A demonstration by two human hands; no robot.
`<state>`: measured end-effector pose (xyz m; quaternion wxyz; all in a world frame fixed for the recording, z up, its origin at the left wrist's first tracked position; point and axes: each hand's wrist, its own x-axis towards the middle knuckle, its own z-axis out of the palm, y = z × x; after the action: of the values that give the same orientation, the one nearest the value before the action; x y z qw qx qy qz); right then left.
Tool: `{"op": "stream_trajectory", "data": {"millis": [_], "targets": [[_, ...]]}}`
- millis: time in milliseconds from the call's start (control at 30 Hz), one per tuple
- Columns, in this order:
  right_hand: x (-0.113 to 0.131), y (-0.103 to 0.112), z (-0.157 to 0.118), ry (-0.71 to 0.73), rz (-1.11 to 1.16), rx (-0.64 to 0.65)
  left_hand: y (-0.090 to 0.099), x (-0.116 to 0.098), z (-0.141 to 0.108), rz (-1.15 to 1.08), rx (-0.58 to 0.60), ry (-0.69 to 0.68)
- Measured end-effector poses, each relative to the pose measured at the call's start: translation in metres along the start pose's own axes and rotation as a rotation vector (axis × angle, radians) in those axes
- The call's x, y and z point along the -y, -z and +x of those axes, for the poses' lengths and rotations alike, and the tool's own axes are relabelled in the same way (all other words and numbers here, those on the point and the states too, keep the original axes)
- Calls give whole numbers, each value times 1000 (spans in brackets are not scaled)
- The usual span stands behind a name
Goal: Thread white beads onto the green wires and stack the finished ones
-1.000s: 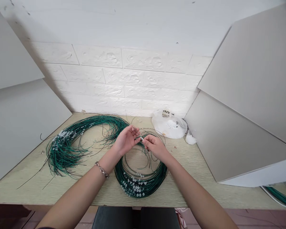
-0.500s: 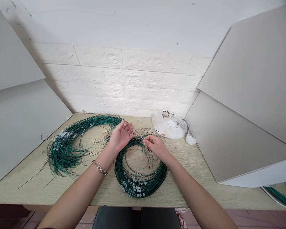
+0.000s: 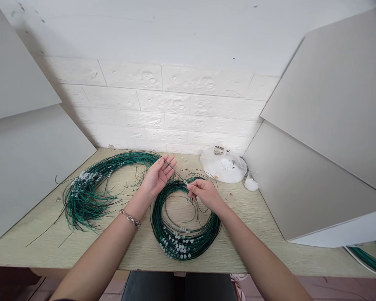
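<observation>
My left hand (image 3: 159,175) is palm up over the table, fingers stretched out, with a thin dark wire (image 3: 176,172) crossing its fingers. That wire runs down to my right hand (image 3: 203,193), whose thumb and forefinger pinch it. Small white beads (image 3: 185,182) sit on the wire just beyond those fingertips. Below both hands lies a round coil of green wires (image 3: 158,221), with white beads (image 3: 180,246) clustered at its near side. To the left, a loose curved bundle of green wires (image 3: 81,205) carries more white beads, its ends splayed out.
A clear plastic bag (image 3: 207,161) holding small white pieces lies at the back right, beside a small white crumpled item (image 3: 251,182). Grey panels (image 3: 34,167) flank the table (image 3: 138,255), and a white brick-pattern wall stands behind. More green wire (image 3: 368,259) shows at the far right.
My left hand's fingers have straightened from a looser curl. My right hand still pinches the wire, almost in the same place.
</observation>
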<state>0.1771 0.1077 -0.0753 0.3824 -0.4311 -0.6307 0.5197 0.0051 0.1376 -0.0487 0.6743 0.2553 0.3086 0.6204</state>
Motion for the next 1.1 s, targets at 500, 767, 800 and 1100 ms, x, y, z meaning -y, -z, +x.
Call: {"op": "stream_trajectory", "data": {"millis": [500,767,800,1100], "targets": [[-1,-3,-1,-155,218,100,6,-3,2,85,72,-2],[3,-7,-5,-278,219,10,6,-5,3,44,29,-5],[5,-7,-5,-292,217,18,7,-5,3,43,22,-6],[11,-6,-7,-319,214,61,6,0,3,151,-35,-23]]}}
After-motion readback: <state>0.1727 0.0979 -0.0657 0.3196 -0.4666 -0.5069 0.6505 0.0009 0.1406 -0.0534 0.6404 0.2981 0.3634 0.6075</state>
